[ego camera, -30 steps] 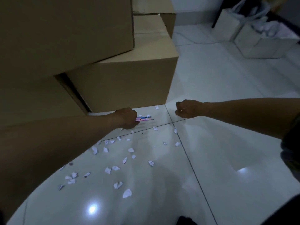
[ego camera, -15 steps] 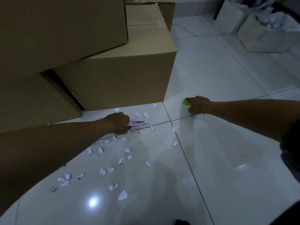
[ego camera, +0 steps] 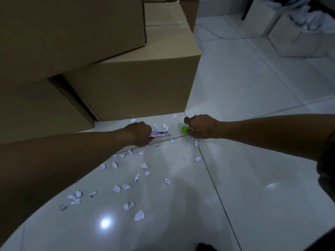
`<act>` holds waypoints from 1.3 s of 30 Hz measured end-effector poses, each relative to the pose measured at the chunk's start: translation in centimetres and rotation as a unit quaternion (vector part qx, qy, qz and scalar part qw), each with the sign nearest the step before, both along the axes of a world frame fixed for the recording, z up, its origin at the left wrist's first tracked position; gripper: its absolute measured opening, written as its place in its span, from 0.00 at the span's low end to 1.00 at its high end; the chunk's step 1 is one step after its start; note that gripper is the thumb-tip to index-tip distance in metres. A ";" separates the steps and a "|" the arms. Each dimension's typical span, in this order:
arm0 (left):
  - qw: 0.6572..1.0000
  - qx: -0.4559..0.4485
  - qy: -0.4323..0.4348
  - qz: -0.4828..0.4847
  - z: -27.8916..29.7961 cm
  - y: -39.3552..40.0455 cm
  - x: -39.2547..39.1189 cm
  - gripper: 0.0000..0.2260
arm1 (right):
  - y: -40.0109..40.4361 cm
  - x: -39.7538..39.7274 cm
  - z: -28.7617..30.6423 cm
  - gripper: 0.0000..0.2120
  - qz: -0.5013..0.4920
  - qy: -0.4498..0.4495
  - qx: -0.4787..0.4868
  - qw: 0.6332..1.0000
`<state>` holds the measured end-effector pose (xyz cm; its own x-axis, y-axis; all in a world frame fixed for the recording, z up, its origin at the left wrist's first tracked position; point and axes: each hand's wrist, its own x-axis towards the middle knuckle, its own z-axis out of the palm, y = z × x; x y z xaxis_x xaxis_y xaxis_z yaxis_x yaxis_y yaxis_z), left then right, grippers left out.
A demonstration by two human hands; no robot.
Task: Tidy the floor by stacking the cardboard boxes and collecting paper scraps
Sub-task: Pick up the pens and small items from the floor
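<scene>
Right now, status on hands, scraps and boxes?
Left hand gripping pencils. Right hand holding small green object. Paper scraps scattered on floor. Cardboard boxes stacked behind.

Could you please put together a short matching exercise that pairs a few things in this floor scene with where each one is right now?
Things:
1. pencils
2. green object
3. paper scraps
4. upper cardboard box

Places:
A. scattered loose over the floor tiles
B. gripped in the left hand, tips pointing toward the other hand
C. resting on top of the lower cardboard box
D. held at the floor by the right hand

Pairs: 1-B, 2-D, 3-A, 4-C
</scene>
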<state>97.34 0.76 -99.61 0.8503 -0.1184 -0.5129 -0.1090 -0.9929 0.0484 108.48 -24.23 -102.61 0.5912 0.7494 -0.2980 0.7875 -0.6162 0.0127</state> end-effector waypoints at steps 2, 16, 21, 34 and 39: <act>1.000 0.001 0.002 0.001 0.3 0.1 -0.2 0.18 | 0.6 -0.2 0.0 0.25 -0.011 0.002 0.005 1.000; 0.999 0.035 0.014 0.032 1.7 4.0 -3.8 0.19 | 4.6 -0.8 1.3 0.22 -0.039 0.089 -0.111 0.989; 0.999 0.045 -0.005 0.025 2.7 4.7 -4.4 0.19 | 5.3 -2.0 3.9 0.18 -0.052 0.093 -0.096 0.990; 0.999 0.034 -0.008 0.000 6.4 4.3 -4.0 0.29 | 3.5 -3.9 8.9 0.22 -0.218 0.170 0.026 0.961; 1.000 0.020 -0.010 0.014 6.3 4.3 -3.9 0.34 | 4.5 -4.0 9.3 0.18 -0.339 0.307 0.107 0.883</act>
<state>93.46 5.10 -93.36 0.8629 -0.0747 -0.4999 -0.0818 -0.9966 0.0077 104.46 -19.71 -93.26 0.7013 0.3636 -0.6132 0.0552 -0.8852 -0.4618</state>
